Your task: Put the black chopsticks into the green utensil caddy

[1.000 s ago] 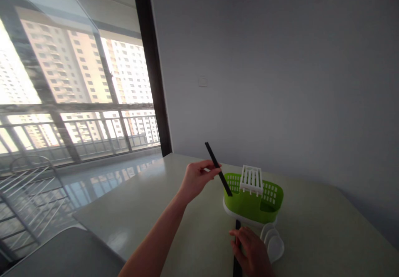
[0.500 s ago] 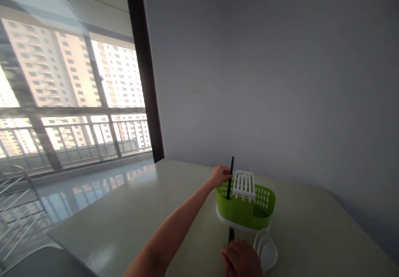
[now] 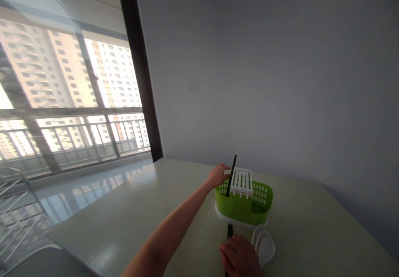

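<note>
A green cutlery basket [image 3: 235, 208] with a white base and a white slatted rack [image 3: 241, 180] across its top stands on the table. Black chopsticks [image 3: 233, 169] lean inside its left compartment, their tops resting near the rack. My left hand [image 3: 218, 175] is at the basket's left rim beside them, thumb and fingers apart and holding nothing. In front of the basket, my right hand [image 3: 239, 255] is closed over more black chopsticks [image 3: 230, 229] lying on the table; their near part is hidden under it. Several white spoons [image 3: 267, 250] lie stacked just right of that hand.
The pale table [image 3: 149, 210] has its left edge near a grey chair [image 3: 50, 264]. A metal rack [image 3: 21, 210] stands at the far left by the glass balcony doors. A plain wall [image 3: 264, 82] rises behind the table.
My left fingers have parted from the chopsticks in the basket, which now tilt more to the right, against the rack. My right hand stays in place. The view has shifted slightly.
</note>
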`<state>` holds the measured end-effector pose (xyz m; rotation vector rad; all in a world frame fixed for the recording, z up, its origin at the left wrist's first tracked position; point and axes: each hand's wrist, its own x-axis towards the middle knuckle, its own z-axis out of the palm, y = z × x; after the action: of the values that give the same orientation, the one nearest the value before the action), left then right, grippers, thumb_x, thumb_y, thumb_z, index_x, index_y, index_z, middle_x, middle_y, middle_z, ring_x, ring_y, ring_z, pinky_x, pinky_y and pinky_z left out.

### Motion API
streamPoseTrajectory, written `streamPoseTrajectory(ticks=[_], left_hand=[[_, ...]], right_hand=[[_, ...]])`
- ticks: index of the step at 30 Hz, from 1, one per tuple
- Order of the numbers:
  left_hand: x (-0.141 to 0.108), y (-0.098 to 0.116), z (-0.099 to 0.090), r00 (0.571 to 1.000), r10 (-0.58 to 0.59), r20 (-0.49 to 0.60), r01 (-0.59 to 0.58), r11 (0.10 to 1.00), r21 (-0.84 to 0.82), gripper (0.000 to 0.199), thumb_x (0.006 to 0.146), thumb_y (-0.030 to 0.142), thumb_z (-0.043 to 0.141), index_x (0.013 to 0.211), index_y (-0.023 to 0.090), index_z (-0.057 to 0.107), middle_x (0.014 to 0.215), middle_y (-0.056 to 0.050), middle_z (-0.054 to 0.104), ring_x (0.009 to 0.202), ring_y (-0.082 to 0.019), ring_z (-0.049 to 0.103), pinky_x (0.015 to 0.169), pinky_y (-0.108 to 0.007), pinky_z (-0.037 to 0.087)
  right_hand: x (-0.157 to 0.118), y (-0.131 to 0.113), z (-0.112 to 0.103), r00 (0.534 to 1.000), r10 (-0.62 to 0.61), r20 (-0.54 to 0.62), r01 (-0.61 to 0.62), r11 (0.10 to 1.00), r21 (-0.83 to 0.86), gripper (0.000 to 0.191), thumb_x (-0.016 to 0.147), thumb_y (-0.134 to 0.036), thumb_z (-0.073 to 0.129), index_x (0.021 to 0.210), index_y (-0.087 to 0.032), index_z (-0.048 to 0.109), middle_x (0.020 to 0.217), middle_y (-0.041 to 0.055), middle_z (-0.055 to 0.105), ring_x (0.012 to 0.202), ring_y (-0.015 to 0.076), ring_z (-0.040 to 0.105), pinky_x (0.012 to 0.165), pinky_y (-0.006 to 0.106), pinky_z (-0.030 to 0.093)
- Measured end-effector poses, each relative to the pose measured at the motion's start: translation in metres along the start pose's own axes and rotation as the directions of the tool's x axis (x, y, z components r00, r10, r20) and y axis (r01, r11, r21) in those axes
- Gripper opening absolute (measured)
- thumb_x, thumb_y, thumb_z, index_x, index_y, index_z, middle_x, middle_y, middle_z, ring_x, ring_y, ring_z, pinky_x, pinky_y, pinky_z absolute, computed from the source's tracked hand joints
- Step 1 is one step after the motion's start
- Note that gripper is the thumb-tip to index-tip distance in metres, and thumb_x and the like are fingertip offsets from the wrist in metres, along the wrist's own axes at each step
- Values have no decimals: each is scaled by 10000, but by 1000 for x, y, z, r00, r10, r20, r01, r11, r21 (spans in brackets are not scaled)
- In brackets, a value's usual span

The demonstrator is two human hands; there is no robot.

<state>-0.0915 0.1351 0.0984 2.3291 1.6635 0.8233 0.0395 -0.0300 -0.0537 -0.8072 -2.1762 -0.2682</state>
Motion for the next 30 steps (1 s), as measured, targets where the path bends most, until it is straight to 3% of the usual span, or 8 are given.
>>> streamPoseTrajectory(ticks=[3, 7, 9, 12, 15, 19, 25, 30], left_hand=[[-26, 4, -10, 993, -21, -115, 21, 1000, -8, 342, 802, 341, 513, 1127, 256, 575, 1108, -20, 593, 778, -119, 579, 728, -231, 425], [-88, 1, -7, 962, -105, -251, 89, 993, -75, 204, 836, 323, 453, 985, 238, 565, 931, 28, 610, 711, -84, 547, 661, -200, 398], [-127, -3, 4, 970, -157, -188, 145, 986, -76, 162, 837, 317, 447, 914, 228, 558, 856, 39, 603, 686, -81, 533, 628, -195, 380], [-181, -5, 26, 981, -195, -10, 195, 981, -14, 133, 818, 324, 480, 841, 223, 563, 834, 33, 599, 746, -102, 538, 637, -203, 369], [-217, 3, 45, 970, -205, 128, 198, 978, 64, 146, 778, 361, 546, 851, 238, 574, 875, 21, 599, 867, -143, 538, 707, -228, 378], [-233, 16, 55, 949, -227, 219, 199, 969, 144, 250, 692, 425, 640, 865, 255, 579, 926, 13, 590, 931, -186, 525, 745, -258, 394], [-229, 14, 47, 924, -261, 280, 218, 960, 175, 229, 686, 403, 641, 853, 254, 593, 922, 2, 598, 893, -190, 552, 708, -260, 409], [-226, 15, 50, 918, -304, 255, 254, 944, 212, 275, 690, 464, 615, 859, 248, 598, 912, -11, 610, 867, -206, 576, 702, -280, 422]], right_hand=[[0, -3, -6, 994, 64, 90, -65, 998, 8, 135, 828, -153, 450, 835, -243, 551, 704, -7, 568, 692, 187, 507, 684, 310, 326], [1, -4, -13, 962, 210, 172, -214, 977, 3, 130, 837, -142, 468, 805, -234, 553, 728, 5, 569, 728, 199, 510, 688, 321, 331], [2, -3, -16, 941, 285, 182, -289, 957, -9, 135, 841, -136, 472, 814, -233, 562, 745, 12, 578, 754, 211, 514, 708, 333, 334], [4, 1, -21, 910, 363, 201, -365, 931, -27, 145, 842, -130, 484, 816, -239, 577, 760, 12, 590, 785, 221, 516, 729, 344, 334], [5, 3, -25, 890, 397, 224, -397, 917, -47, 171, 804, -100, 522, 818, -254, 595, 769, -2, 603, 809, 220, 519, 754, 345, 326], [4, 3, -27, 874, 409, 264, -406, 911, -67, 228, 753, -47, 537, 791, -259, 611, 771, -19, 616, 825, 212, 521, 775, 341, 313], [4, 4, -29, 862, 411, 297, -408, 910, -73, 228, 761, -57, 522, 778, -262, 621, 769, -25, 615, 832, 202, 521, 774, 330, 305], [5, 4, -30, 860, 404, 312, -407, 911, -59, 223, 775, -65, 512, 794, -257, 625, 775, -22, 611, 840, 196, 516, 783, 324, 300]])
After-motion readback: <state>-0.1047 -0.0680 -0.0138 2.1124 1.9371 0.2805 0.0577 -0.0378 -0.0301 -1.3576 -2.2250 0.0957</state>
